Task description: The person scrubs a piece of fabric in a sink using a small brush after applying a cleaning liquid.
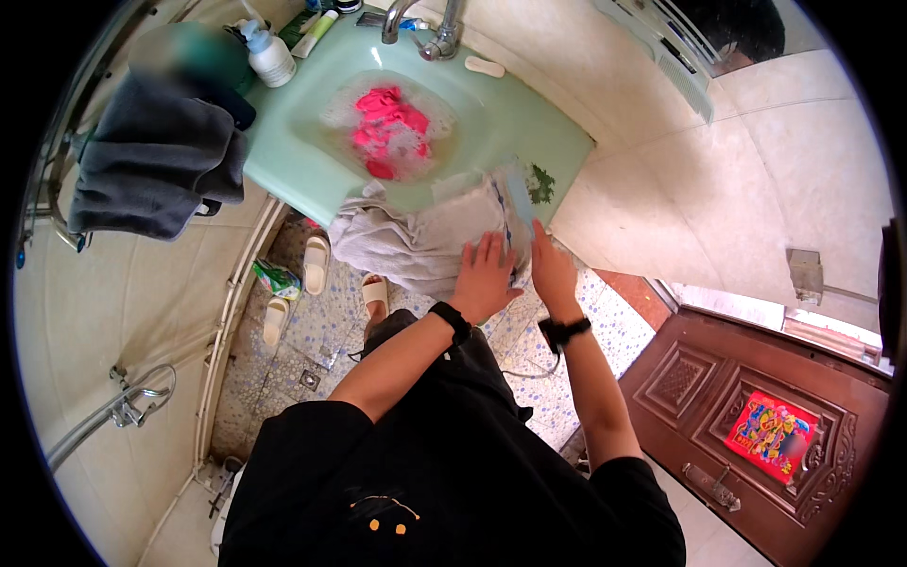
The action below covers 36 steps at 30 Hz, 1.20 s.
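A wet grey cloth (407, 244) is draped over the front edge of a pale green washbasin (290, 170), its lower part hanging down. My left hand (487, 276) presses flat on the cloth with its fingers spread. Right beside it, my right hand (554, 273) grips the near end of a slim light-blue tool (519, 195). That tool is blurred and lies along the cloth's right side, so its exact kind is unclear. In the bowl, a bright pink cloth (393, 127) sits in cloudy, foamy water.
A chrome faucet (443, 42) and a bar of soap (485, 66) are at the basin's back. A pump bottle (268, 57) stands left, near a dark grey towel (152, 163). Slippers (317, 264) lie on the floor below. A brown door (708, 397) is at right.
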Motion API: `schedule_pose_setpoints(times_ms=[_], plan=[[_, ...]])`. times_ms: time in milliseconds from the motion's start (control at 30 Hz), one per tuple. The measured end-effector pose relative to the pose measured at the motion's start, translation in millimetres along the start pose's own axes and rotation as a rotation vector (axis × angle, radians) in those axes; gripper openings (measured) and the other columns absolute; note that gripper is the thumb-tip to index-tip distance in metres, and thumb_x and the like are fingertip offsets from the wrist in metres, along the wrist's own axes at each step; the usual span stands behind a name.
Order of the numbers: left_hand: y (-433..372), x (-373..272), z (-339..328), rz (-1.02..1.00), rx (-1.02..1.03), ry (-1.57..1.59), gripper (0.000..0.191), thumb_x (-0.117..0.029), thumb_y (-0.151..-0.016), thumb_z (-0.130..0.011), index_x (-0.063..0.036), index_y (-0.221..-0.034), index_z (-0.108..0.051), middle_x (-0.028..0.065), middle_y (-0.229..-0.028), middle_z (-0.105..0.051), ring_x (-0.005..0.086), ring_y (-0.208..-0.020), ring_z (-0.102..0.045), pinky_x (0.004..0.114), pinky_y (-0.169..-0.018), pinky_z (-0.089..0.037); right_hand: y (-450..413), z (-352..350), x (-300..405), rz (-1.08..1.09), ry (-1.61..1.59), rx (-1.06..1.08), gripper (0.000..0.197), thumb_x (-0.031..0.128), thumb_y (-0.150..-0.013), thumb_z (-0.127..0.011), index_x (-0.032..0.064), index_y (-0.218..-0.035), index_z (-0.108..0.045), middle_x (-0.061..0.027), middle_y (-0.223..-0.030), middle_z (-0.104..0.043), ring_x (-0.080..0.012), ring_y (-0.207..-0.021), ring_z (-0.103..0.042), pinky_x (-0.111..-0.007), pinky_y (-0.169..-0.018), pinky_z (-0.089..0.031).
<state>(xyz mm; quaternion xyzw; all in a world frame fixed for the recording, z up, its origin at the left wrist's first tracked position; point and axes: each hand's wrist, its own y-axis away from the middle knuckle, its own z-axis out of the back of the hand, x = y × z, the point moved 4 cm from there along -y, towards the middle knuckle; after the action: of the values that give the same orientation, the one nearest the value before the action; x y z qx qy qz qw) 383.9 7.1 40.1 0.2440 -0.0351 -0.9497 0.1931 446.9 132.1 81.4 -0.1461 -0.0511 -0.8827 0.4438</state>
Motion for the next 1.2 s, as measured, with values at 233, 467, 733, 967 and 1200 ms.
schedule_pose_setpoints(times_ms=[233, 467, 733, 967, 1200], plan=[[-5, 23, 20, 0.067, -0.006, -0.028, 0.09, -0.056, -0.073, -0.069, -0.0156, -0.145, -0.035, 0.0195, -0.156, -0.012, 0.0417, -0.144, -0.006, 0.062, -0.11, -0.012, 13, 8, 24, -0.105, 0.06, 0.213, 0.038, 0.027, -0.096, -0.044, 0.0205, -0.134, -0.048, -0.0175, -0.068, -0.064, -0.04, -0.06, -0.062, -0.052, -0.054, -0.047], [-4, 25, 33, 0.104, 0.102, 0.031, 0.089, -0.053, -0.074, -0.07, -0.0205, -0.148, -0.031, 0.0189, -0.157, -0.01, 0.0416, -0.144, -0.004, 0.064, -0.11, -0.012, -45, -1, 42, -0.023, 0.064, 0.067, 0.04, 0.028, -0.096, -0.042, 0.0193, -0.135, -0.046, -0.0201, -0.07, -0.064, -0.0399, -0.064, -0.063, -0.052, -0.055, -0.048], [-3, 48, 39, 0.144, 0.07, 0.025, 0.091, -0.056, -0.072, -0.07, -0.0234, -0.147, -0.032, 0.0181, -0.158, -0.005, 0.042, -0.144, 0.0, 0.068, -0.107, -0.011, -17, -7, 62, -0.09, 0.131, 0.236, 0.041, 0.027, -0.096, -0.043, 0.0195, -0.136, -0.045, -0.0208, -0.077, -0.065, -0.0401, -0.067, -0.064, -0.052, -0.058, -0.049], [-3, 54, 38, 0.147, 0.036, 0.007, 0.09, -0.054, -0.067, -0.075, -0.0273, -0.145, -0.037, 0.0184, -0.157, -0.008, 0.0469, -0.142, 0.0, 0.068, -0.107, -0.012, -5, 1, 75, -0.14, 0.076, 0.243, 0.04, 0.027, -0.096, -0.043, 0.0209, -0.135, -0.045, -0.0205, -0.08, -0.066, -0.0412, -0.069, -0.064, -0.053, -0.058, -0.049], [-4, 54, 34, 0.126, 0.086, -0.039, 0.087, -0.05, -0.063, -0.079, -0.0331, -0.14, -0.042, 0.0207, -0.157, -0.006, 0.049, -0.141, -0.001, 0.067, -0.107, -0.015, -54, -25, 72, -0.151, 0.054, 0.172, 0.039, 0.026, -0.096, -0.043, 0.0192, -0.134, -0.047, -0.0197, -0.082, -0.067, -0.0411, -0.071, -0.065, -0.053, -0.06, -0.05]])
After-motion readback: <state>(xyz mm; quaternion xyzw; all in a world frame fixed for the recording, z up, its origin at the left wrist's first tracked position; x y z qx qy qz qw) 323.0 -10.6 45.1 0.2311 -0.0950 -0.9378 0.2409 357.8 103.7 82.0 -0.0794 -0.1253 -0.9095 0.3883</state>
